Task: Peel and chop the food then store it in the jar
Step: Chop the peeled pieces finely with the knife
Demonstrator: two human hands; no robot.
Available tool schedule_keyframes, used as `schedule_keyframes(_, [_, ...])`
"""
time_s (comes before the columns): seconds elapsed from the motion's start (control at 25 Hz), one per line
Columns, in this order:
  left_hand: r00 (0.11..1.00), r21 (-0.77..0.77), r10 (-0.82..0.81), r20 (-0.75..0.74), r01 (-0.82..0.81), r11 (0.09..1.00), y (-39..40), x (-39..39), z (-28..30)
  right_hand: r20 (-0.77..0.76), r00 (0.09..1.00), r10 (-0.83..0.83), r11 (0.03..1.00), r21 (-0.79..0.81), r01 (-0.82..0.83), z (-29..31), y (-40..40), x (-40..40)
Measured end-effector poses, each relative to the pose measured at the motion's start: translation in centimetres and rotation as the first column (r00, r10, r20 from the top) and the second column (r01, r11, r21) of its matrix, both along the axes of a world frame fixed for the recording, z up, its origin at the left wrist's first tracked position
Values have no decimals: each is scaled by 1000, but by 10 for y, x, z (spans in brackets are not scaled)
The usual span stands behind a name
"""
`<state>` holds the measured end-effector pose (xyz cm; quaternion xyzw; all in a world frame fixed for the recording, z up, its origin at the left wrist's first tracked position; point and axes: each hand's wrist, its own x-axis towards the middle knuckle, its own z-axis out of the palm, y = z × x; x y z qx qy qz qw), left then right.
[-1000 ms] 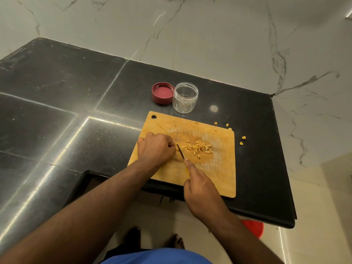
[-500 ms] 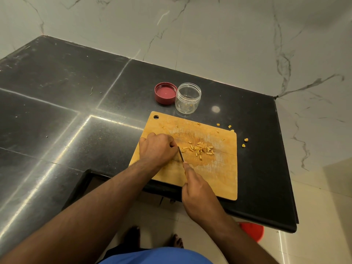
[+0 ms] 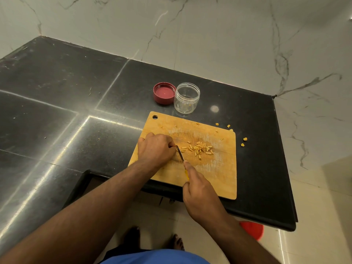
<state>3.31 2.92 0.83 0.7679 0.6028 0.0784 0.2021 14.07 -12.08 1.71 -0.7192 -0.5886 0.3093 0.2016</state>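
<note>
A wooden cutting board [image 3: 219,178] lies at the black counter's front edge. Several small yellow chopped food pieces [image 3: 199,149] are piled near its middle. My left hand [image 3: 155,148] is curled on the board just left of the pile, its fingertips pinching a bit of food that is mostly hidden under them. My right hand [image 3: 198,191] grips a small knife [image 3: 181,156] with a yellow handle; the blade points up the board and meets my left fingertips. A clear plastic jar [image 3: 187,97] stands open behind the board, with its red lid [image 3: 164,92] lying upturned beside it.
A few yellow scraps [image 3: 243,141] lie on the black counter [image 3: 76,115] right of the board. Marble walls rise behind and to the right. The counter has a cut-out at its front edge. A red object [image 3: 252,229] sits on the floor below.
The knife and both hands stay at the left of the pile with only small cutting shifts. The camera view has drifted slightly.
</note>
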Motion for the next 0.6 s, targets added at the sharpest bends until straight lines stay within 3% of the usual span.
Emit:
schedule_keyframes(0.32, [1000, -19, 23, 16, -22, 1000, 1, 1, 2, -22, 1000, 18, 999, -31, -19, -4, 14, 1])
schedule_keyframes(0.6, [1000, 4, -11, -12, 11, 1000, 2, -1, 1, -69, 996, -50, 999, -19, 49, 1, -21, 4])
